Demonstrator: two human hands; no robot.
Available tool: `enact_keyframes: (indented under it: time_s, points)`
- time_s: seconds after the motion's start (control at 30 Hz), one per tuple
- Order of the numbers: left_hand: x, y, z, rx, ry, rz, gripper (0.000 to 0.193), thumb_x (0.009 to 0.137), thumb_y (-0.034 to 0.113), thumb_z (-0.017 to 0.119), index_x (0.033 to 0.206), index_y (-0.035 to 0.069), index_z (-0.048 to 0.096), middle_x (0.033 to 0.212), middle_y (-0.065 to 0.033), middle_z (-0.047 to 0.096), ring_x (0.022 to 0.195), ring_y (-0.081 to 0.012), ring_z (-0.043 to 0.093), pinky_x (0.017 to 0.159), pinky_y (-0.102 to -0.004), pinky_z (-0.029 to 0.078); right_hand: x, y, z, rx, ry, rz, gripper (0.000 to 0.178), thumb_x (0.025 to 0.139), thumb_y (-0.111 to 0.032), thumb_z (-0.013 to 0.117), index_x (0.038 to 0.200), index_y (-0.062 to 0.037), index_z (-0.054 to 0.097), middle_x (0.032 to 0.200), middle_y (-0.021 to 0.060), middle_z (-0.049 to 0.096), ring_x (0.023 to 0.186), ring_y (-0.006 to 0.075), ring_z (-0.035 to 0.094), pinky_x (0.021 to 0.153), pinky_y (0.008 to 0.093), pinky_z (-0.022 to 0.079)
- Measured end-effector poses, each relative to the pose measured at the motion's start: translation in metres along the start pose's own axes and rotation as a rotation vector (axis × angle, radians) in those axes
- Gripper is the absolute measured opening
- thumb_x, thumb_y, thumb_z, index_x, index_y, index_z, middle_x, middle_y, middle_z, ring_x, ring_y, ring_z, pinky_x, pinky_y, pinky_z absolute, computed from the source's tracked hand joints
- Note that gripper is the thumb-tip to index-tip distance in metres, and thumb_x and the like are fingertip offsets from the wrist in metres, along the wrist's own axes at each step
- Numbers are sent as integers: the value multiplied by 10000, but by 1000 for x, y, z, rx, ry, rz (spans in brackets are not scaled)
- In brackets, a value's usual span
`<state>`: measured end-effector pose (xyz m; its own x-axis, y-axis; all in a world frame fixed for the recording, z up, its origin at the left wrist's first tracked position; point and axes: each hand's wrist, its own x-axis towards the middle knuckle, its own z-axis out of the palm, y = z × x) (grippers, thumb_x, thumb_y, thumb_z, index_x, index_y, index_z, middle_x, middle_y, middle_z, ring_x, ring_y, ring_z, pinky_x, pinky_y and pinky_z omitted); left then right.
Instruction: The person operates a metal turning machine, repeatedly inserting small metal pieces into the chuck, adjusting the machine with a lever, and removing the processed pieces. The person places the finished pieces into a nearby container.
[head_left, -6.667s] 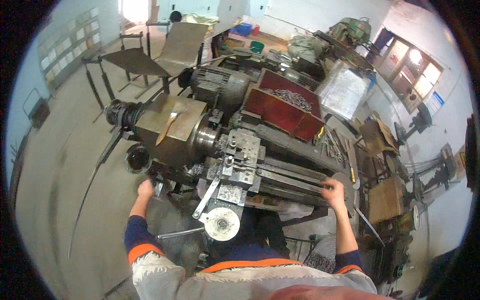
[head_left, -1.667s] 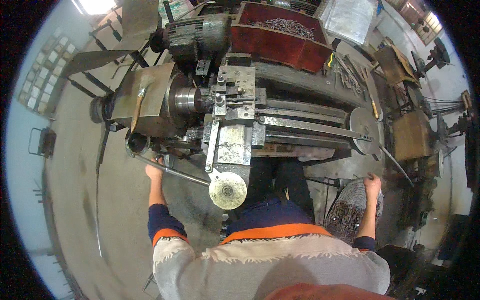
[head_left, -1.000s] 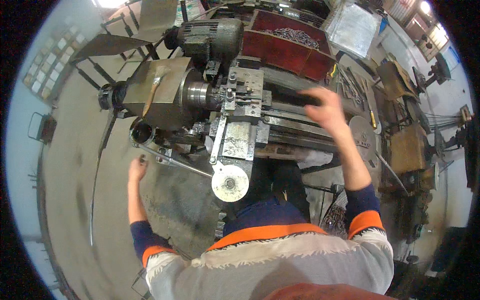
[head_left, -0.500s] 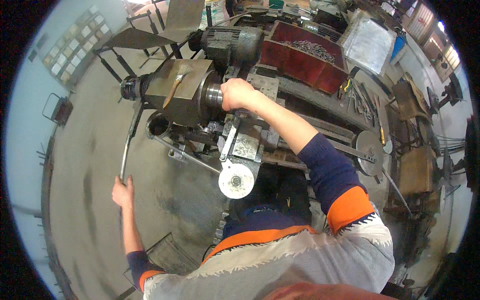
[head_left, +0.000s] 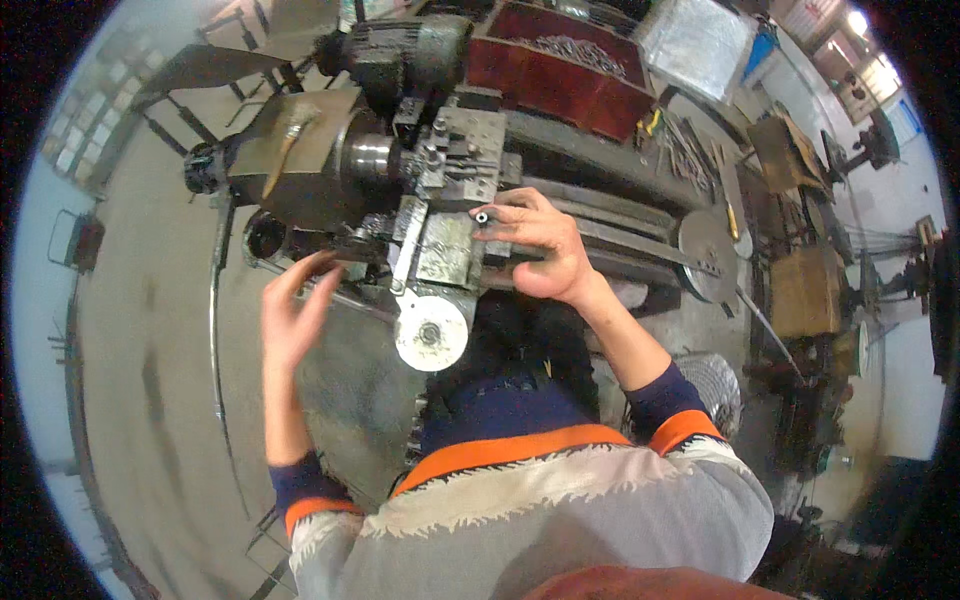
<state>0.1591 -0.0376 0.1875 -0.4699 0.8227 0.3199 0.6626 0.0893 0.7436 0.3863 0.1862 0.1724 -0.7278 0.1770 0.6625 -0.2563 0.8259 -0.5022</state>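
Observation:
At the fingertips of my right hand (head_left: pixel 545 245) is a small round metal piece with a dark hole (head_left: pixel 482 218), gripped between the fingers. That hand is over the right side of the lathe's cross slide (head_left: pixel 447 248). My left hand (head_left: pixel 295 310), a little blurred, is in the air left of the white round handwheel (head_left: pixel 432 333); its thumb and fingers are apart and nothing shows between them. Behind it stands a long metal lever rod (head_left: pixel 214 320), untouched. The shiny spindle nose (head_left: pixel 370 158) and the tool post (head_left: pixel 460 150) lie beyond both hands.
A wooden-handled brush (head_left: pixel 288 155) lies on the headstock cover. Farther back are a motor (head_left: pixel 400 55) and a dark red bin (head_left: pixel 560 85) of small metal parts. Several hand tools (head_left: pixel 690 155) lie at the right, near a large round disc (head_left: pixel 706 255).
My left hand has let go of the lever rod and moved right, toward the machine. My right hand has come away from the spindle, toward me and right, with the small metal piece now showing.

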Motion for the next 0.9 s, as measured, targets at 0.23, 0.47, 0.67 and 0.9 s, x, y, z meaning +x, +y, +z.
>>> enact_keyframes:
  time_s: [0.23,0.47,0.67,0.9]
  points:
    - [50,85,117,-421,-265,393,188,759,41,613,937,-23,617,958,-129,626,891,-205,601,778,-290,460,-44,-10,-10,137,100,115,404,538,-214,566,905,-73,659,1026,118,615,891,316,534,819,387,426]
    - [46,86,135,-561,-328,229,141,757,18,613,890,-21,639,957,-118,633,909,-187,592,787,-280,455,-61,-4,-15,129,142,140,393,562,-237,580,904,-58,656,1045,115,616,881,299,540,815,379,423]
    - [43,77,136,-606,-285,156,135,753,6,620,883,-19,647,918,-103,643,880,-165,594,771,-269,456,-54,-7,-14,164,106,154,404,624,-308,582,914,-38,660,1048,128,613,897,298,548,817,378,420]
    - [44,58,131,-709,-292,-9,138,778,6,607,906,-39,634,857,-78,649,775,-128,612,708,-241,482,-51,2,-19,125,115,151,440,654,-397,574,903,-47,669,962,126,626,878,291,571,783,367,432]
